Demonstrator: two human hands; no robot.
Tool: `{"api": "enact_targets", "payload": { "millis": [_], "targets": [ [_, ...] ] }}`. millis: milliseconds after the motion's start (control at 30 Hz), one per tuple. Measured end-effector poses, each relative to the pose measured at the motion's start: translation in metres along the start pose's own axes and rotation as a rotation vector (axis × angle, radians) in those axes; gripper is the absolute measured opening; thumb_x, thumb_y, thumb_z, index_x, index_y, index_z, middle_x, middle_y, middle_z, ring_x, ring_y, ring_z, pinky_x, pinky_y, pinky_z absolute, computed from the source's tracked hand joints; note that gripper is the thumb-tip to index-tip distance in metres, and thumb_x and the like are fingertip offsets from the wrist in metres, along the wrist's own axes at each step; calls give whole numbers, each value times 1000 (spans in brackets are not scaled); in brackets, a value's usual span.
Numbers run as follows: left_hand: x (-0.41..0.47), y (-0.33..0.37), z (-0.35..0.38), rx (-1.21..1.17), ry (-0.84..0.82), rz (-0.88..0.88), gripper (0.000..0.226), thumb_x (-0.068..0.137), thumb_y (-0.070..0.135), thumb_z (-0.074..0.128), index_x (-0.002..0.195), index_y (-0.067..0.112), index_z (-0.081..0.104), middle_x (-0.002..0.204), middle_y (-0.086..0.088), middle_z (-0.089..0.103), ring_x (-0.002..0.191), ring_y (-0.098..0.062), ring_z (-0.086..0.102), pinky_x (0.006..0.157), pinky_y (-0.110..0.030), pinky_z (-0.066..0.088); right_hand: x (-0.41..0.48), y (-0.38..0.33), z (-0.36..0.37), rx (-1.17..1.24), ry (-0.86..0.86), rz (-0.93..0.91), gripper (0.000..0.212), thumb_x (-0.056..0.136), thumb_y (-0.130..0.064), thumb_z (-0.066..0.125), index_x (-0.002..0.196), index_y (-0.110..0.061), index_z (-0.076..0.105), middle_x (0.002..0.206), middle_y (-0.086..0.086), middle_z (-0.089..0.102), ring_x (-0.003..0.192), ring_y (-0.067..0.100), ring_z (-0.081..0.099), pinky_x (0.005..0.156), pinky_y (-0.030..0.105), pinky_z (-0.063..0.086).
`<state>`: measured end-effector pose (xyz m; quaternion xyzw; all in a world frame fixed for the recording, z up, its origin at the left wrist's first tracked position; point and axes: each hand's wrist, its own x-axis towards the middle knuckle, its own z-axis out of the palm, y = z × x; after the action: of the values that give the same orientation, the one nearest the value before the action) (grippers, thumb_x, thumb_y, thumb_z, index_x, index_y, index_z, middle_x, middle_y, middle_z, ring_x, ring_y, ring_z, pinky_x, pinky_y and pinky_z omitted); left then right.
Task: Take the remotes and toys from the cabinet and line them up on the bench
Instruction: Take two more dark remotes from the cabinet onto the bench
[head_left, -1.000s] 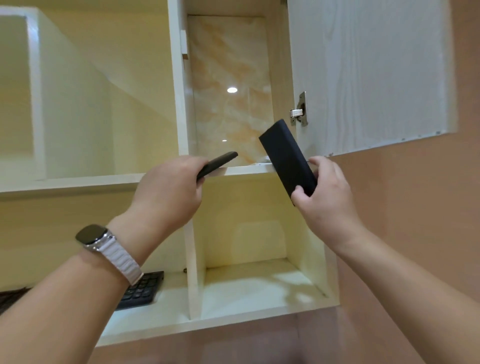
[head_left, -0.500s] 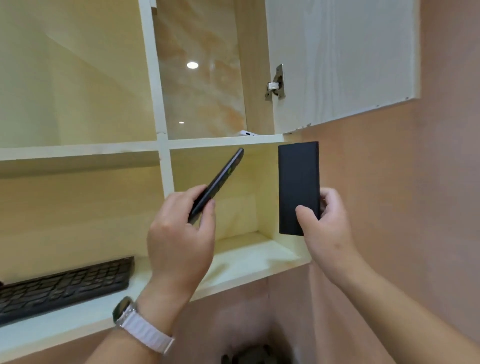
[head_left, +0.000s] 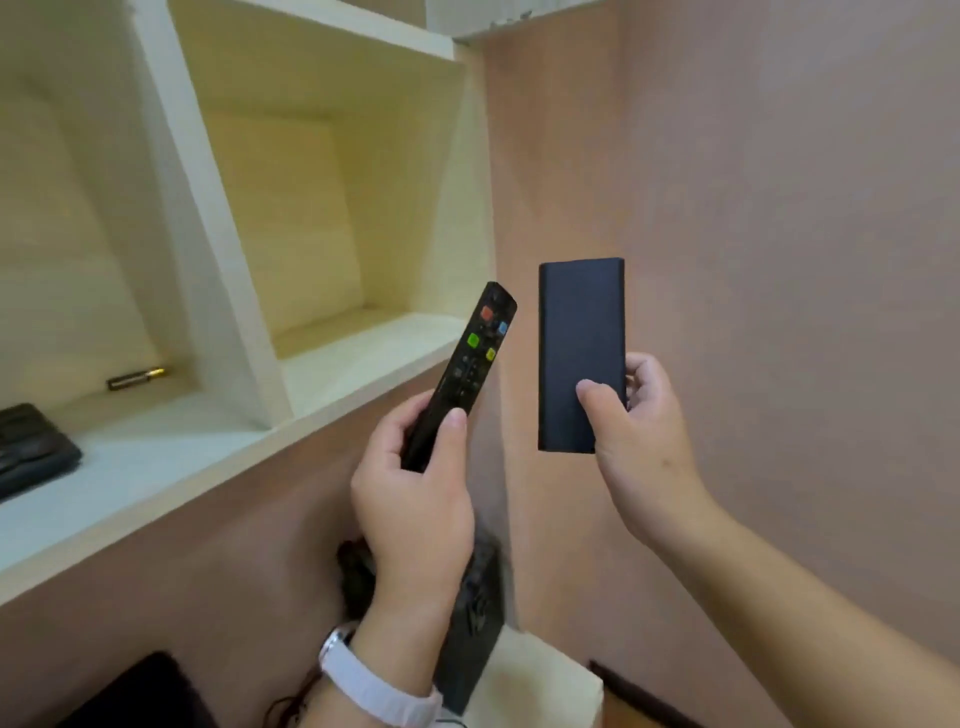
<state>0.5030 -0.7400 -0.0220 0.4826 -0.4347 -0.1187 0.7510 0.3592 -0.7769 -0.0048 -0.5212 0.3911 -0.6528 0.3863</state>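
Note:
My left hand (head_left: 415, 499) grips the lower end of a slim black remote (head_left: 470, 358) with red, blue, green and yellow buttons facing me. A flat dark rectangular block (head_left: 576, 332) stands upright in my right hand (head_left: 641, 436), thumb across its front. Both are held in front of the pink wall, below and to the right of the open white cabinet (head_left: 332, 384). Its nearest compartment shows nothing inside.
A black keyboard (head_left: 28, 449) lies on the cabinet's lower shelf at the left, with a small dark metal piece (head_left: 135, 378) behind it. Below my hands a dark object (head_left: 472, 623) stands on a pale surface (head_left: 540, 686) in the wall corner.
Both hands have come down and away from the cabinet with their objects. The view has tilted downward. The remote has turned so its buttons face me.

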Motion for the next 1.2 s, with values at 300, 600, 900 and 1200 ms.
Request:
{"api": "enact_targets", "payload": {
  "millis": [300,600,900,1200],
  "targets": [
    [-107,-64,33,-245,-393,-652,19,88,18,69,106,20,70,93,5,75,90,-13,69,81,-33,54,-106,21,-97,-356,276,233,15,94,-16,58,107,-23,53,103,2,65,91,15,66,64,26,57],
    [-221,-24,45,-330,-726,-877,19,89,11,65,107,17,67,89,-2,75,77,-11,70,71,-29,50,-212,-4,-195,-410,553,341,11,94,-19,59,104,-20,55,101,6,68,92,22,66,66,32,57],
    [-367,72,19,-306,-1143,-902,20,90,11,60,109,18,63,82,-1,76,88,-18,71,78,-37,47,-387,-74,-282,-413,804,340,8,95,-14,58,99,-20,59,93,1,72,84,17,70,67,33,59],
    [-545,202,-25,-368,-1578,-772,23,91,2,54,108,14,63,83,-9,68,70,-12,63,61,-27,43,-614,-168,-354,-420,1104,349,10,96,-20,57,105,-22,57,99,0,71,82,11,70,63,27,59]
  ]
}}
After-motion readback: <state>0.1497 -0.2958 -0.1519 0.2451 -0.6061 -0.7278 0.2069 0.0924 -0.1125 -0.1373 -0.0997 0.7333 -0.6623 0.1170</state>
